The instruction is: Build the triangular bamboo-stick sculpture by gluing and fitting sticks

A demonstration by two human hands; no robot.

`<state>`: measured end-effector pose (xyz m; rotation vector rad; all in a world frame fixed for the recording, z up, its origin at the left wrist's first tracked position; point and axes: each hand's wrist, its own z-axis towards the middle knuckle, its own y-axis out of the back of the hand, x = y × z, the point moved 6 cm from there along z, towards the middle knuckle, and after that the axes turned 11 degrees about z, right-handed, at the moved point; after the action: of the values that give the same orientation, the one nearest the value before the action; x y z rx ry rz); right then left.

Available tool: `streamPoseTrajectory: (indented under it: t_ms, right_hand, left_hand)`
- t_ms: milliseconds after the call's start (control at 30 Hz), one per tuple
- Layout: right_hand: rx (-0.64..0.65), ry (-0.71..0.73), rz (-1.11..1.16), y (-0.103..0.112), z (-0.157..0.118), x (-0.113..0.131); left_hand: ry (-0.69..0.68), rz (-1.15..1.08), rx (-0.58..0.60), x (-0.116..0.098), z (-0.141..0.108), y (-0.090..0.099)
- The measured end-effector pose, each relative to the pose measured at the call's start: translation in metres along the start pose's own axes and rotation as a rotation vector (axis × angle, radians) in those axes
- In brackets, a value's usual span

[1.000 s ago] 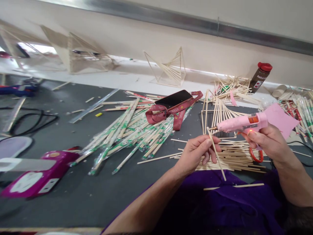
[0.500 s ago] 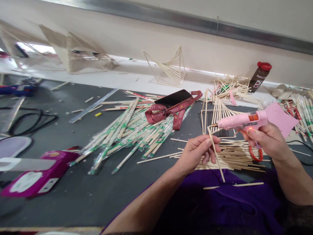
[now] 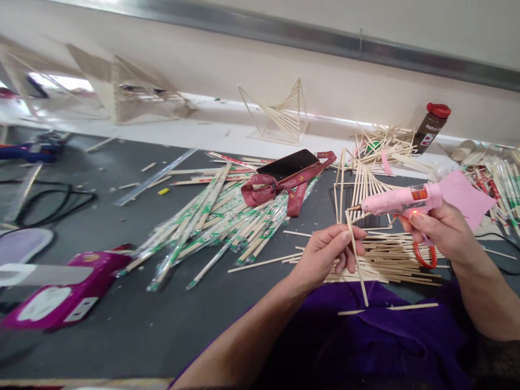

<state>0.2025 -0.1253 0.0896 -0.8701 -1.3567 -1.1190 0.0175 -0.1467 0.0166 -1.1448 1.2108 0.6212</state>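
Between thumb and fingers, my left hand (image 3: 331,249) pinches a thin wooden stick (image 3: 358,271) that slants down over purple cloth. My right hand (image 3: 441,230) is wrapped round the handle of a pink glue gun (image 3: 400,200), whose metal tip points left and meets or nearly meets the stick's upper end. A small light glows on the gun near my thumb. Loose sticks (image 3: 390,260) lie below and behind both hands. Just beyond the gun's tip is a framework of sticks (image 3: 365,181) on the grey table.
Wrapped chopsticks (image 3: 219,216) spread across the table (image 3: 162,336), with a phone (image 3: 288,165) and red lanyard (image 3: 294,197) on them. Magenta tool (image 3: 65,292) at left, red-capped bottle (image 3: 431,127) at back right, stick model (image 3: 280,114) by the wall, orange-handled scissors (image 3: 424,256) near my right hand.
The stick's lower end has swung slightly left, making it more upright. The glue gun has shifted very slightly left; both hands keep their grip.
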Motion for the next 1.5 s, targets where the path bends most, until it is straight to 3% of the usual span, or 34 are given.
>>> streamPoseTrajectory:
  t_ms: [667, 967, 1067, 1267, 1500]
  right_hand:
    - [-0.008, -0.007, 0.012, 0.002, 0.001, 0.001]
    - [-0.040, 0.057, 0.100, 0.003, 0.000, 0.002]
    - [-0.049, 0.110, 0.183, 0.003, -0.003, 0.008]
    - [-0.033, 0.039, 0.124, 0.003, -0.007, 0.008]
    - [0.014, 0.023, 0.008, -0.003, -0.006, 0.005]
  left_hand:
    - [-0.002, 0.009, -0.023, -0.002, 0.000, 0.002]
    - [0.007, 0.012, -0.043, -0.002, 0.000, 0.003]
    - [-0.034, -0.024, -0.143, -0.011, 0.003, 0.012]
    - [-0.222, -0.147, -0.506, -0.039, 0.006, 0.058]
    - [-0.278, -0.216, -0.684, -0.055, -0.002, 0.088]
